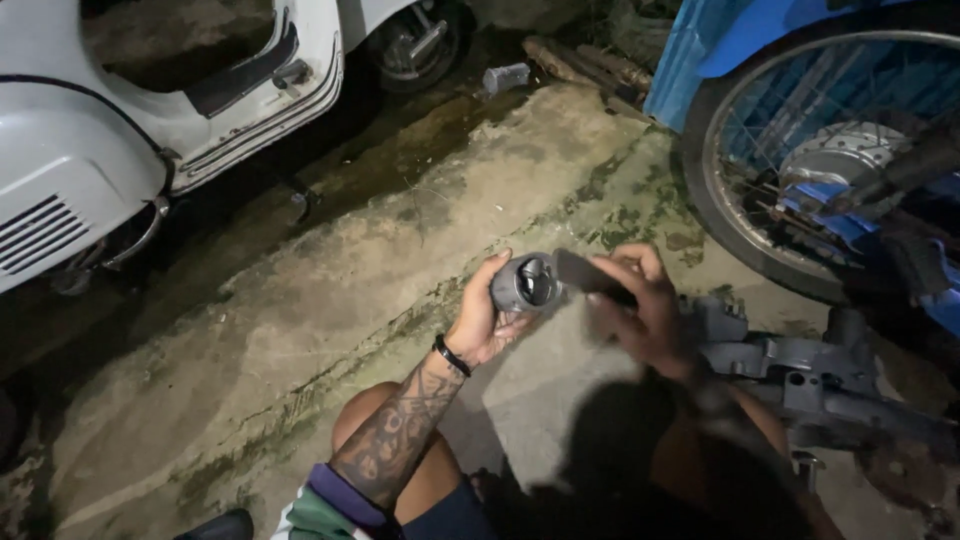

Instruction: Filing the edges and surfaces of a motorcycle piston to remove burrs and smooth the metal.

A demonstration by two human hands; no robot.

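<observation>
Above the concrete floor (300, 330):
Left hand (485, 315): curled around a round grey metal part (527, 283).
Right hand (640, 305): fingers pinching a flat dark tool (585, 272), touching the part.

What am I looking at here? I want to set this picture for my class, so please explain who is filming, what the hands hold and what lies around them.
The single picture comes from a camera worn on a person's head, looking down at their own bare hands. The left hand holds a round grey metal part, hollow inside. The right hand holds a flat dark piece against it; what it is cannot be told. Below lies a concrete floor. A white scooter stands upper left, a spoked wheel upper right, and a grey engine casing beside the right hand.
</observation>
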